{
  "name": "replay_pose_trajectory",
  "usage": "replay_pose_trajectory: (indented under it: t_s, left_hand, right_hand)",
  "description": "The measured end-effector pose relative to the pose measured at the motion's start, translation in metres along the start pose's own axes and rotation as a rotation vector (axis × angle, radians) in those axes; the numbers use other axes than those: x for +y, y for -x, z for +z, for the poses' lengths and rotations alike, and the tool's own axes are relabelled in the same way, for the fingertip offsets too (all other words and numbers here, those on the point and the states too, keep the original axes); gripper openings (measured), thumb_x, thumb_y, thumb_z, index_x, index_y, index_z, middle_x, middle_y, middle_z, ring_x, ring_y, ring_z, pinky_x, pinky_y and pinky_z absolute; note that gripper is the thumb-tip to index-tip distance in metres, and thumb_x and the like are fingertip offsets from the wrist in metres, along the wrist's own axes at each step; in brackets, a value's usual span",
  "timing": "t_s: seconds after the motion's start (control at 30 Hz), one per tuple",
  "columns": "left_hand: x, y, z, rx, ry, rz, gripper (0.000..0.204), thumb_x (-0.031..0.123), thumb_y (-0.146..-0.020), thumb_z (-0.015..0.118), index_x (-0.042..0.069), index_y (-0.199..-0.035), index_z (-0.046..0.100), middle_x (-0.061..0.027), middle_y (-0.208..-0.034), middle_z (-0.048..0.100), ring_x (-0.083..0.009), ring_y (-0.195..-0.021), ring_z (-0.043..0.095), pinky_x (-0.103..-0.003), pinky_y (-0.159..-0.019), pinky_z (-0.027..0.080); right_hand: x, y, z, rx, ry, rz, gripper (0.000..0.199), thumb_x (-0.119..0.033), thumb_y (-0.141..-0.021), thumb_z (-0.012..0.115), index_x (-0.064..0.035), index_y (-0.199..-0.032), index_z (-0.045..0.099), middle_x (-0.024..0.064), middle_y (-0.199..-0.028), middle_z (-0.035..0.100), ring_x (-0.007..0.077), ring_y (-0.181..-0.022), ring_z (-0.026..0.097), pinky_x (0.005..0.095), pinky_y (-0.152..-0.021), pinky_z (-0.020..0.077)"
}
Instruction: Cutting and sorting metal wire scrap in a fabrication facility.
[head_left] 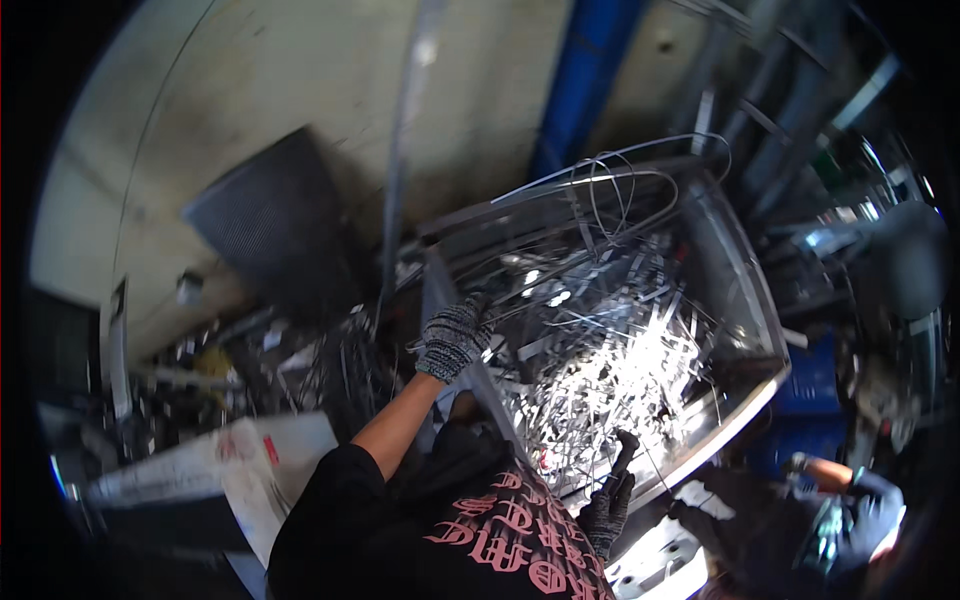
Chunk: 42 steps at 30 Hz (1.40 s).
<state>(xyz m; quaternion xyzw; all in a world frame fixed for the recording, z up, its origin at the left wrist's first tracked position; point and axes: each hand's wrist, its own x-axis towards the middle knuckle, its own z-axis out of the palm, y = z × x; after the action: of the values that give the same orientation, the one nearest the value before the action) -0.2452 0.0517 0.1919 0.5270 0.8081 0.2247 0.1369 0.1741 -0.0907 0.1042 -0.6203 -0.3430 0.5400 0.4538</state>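
Observation:
A metal bin (pixel 740 270) full of thin, shiny metal strips (pixel 620 370) stands before me. At its left wall is my left hand (pixel 455 338) in a grey knitted glove, fingers curled closed over the rim. What they grip, if anything, is hidden; thin strips lie close beside the fingertips. My right hand (pixel 603 515), in a dark glove, is low at the bin's near edge, closed round a dark, short tool-like thing (pixel 625 452). That thing points up over the scrap, and its kind cannot be made out.
Looped wire (pixel 625 190) sticks up over the bin's far rim. A dark mesh panel (pixel 265 205) leans at the wall, left. More scrap (pixel 330 370) and a white sack (pixel 190 465) lie left. Another person (pixel 850 520) is at the lower right, near blue containers (pixel 805 390).

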Motion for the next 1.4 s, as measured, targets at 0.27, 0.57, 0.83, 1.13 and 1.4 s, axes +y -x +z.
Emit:
replay_pose_trajectory:
  t_s: [0.27, 0.57, 0.83, 1.13, 1.4]
  left_hand:
    - [-0.150, 0.183, 0.017, 0.103, -0.069, -0.623, 0.044, 0.044, -0.093, 0.050, 0.008, -0.114, 0.064, -0.0188, -0.092, 0.069, -0.0376, -0.083, 0.067, -0.049, -0.076, 0.053]
    - [-0.285, 0.263, 0.060, 0.211, -0.029, -1.055, 0.053, 0.049, -0.089, 0.056, 0.011, -0.125, 0.059, -0.0184, -0.097, 0.071, -0.0366, -0.090, 0.068, -0.049, -0.080, 0.053]
    - [-0.329, 0.263, 0.115, -0.315, -0.038, -1.174, 0.068, 0.055, -0.076, 0.067, 0.011, -0.128, 0.061, -0.0192, -0.121, 0.065, -0.0344, -0.113, 0.063, -0.045, -0.092, 0.051]
    - [-0.240, 0.213, 0.151, -0.216, 0.071, -0.618, 0.043, 0.039, -0.086, 0.063, 0.009, -0.117, 0.066, -0.0161, -0.119, 0.066, -0.0361, -0.106, 0.062, -0.044, -0.094, 0.048]
    - [-0.138, -0.017, 0.137, -0.049, 0.251, -0.180, 0.033, 0.031, -0.087, 0.061, 0.009, -0.110, 0.069, -0.0154, -0.108, 0.069, -0.0343, -0.103, 0.065, -0.042, -0.092, 0.050]
  right_hand:
    - [-0.039, -0.034, 0.053, -0.320, 0.094, 0.143, 0.073, -0.006, -0.093, 0.060, -0.0231, -0.155, 0.027, -0.0023, -0.088, 0.057, 0.0062, -0.050, 0.036, 0.0204, -0.043, 0.0310]
    - [-0.054, -0.014, 0.097, -0.491, 0.168, 0.241, 0.075, 0.002, -0.090, 0.063, -0.0204, -0.153, 0.029, 0.0001, -0.109, 0.059, 0.0044, -0.054, 0.041, 0.0178, -0.042, 0.0336]
    - [-0.020, -0.032, 0.066, -0.430, 0.420, 0.379, 0.070, 0.000, -0.093, 0.057, -0.0200, -0.154, 0.027, -0.0003, -0.091, 0.058, 0.0058, -0.054, 0.045, 0.0210, -0.042, 0.0379]
    - [-0.009, 0.006, 0.053, -0.245, 0.168, 0.102, 0.068, 0.000, -0.094, 0.053, -0.0214, -0.154, 0.028, 0.0011, -0.099, 0.061, 0.0058, -0.059, 0.047, 0.0201, -0.047, 0.0390]
    - [0.000, 0.020, 0.052, 0.105, 0.355, 0.040, 0.069, -0.009, -0.088, 0.054, -0.0150, -0.153, 0.031, 0.0015, -0.092, 0.058, 0.0085, -0.056, 0.045, 0.0239, -0.048, 0.0395]
